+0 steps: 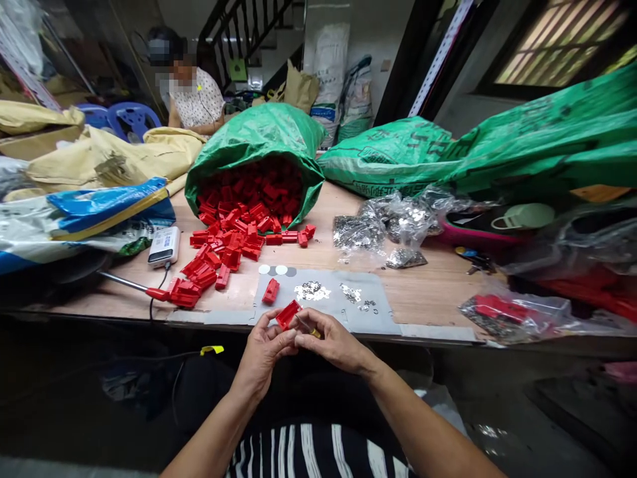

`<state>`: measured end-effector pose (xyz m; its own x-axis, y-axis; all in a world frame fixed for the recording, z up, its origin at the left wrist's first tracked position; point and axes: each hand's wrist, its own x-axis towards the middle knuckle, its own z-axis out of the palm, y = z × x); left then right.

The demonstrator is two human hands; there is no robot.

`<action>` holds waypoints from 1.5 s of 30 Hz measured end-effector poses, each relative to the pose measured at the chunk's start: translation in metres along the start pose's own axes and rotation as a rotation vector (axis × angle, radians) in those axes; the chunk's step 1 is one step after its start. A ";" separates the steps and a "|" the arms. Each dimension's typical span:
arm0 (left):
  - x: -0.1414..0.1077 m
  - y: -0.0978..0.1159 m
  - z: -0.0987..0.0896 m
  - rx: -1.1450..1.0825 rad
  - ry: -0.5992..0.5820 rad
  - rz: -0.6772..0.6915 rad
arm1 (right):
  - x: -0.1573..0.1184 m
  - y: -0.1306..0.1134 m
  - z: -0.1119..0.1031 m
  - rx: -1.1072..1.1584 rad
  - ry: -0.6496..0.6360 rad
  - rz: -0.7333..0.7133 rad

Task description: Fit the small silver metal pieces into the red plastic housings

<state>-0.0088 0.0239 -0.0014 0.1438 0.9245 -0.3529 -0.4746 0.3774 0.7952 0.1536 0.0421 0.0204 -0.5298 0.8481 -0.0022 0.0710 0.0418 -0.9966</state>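
My left hand is closed on a hollow red plastic part, its open side tilted toward me, just over the table's front edge. Close beside it, my right hand pinches a thin tool with a yellow end; its tip, at the red part, is too small to make out. A second red part lies on the grey mat. On that mat are also a heap of small shiny metal pieces and a smaller scatter of metal pieces.
A green sack spills many red parts onto the table. Bags of metal pieces lie at right, more green sacks behind. A white power bank with a cable sits at left. Another person sits across the table.
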 end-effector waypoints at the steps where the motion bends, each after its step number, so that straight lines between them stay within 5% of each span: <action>1: 0.001 -0.002 -0.001 0.032 0.005 0.010 | -0.004 -0.001 -0.002 0.058 -0.042 0.047; 5: 0.005 -0.008 -0.003 0.124 0.053 0.053 | -0.015 0.002 -0.019 0.034 -0.044 0.133; 10: 0.005 -0.009 -0.005 0.203 0.048 0.137 | -0.018 0.012 -0.070 -0.602 0.474 0.104; 12: 0.003 -0.009 -0.005 0.270 0.046 0.176 | -0.015 0.015 -0.090 -0.907 0.580 0.170; 20: -0.008 -0.005 -0.005 0.860 0.078 0.597 | 0.010 0.017 -0.115 -1.212 0.398 0.168; 28: -0.012 0.001 -0.003 0.967 0.101 0.727 | 0.019 0.020 -0.120 -1.189 0.293 0.122; 32: -0.013 0.002 -0.002 0.904 0.083 0.652 | 0.019 0.019 -0.121 -1.181 0.268 0.090; 39: -0.012 0.005 0.002 0.303 -0.020 0.171 | 0.019 0.020 -0.126 -1.186 0.209 0.043; 45: -0.015 0.012 0.006 0.045 -0.019 0.030 | 0.018 0.015 -0.129 -1.148 0.142 0.037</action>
<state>-0.0112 0.0145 0.0164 0.1465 0.9362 -0.3194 -0.4394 0.3509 0.8269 0.2537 0.1261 0.0157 -0.4171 0.9074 0.0519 0.8489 0.4094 -0.3343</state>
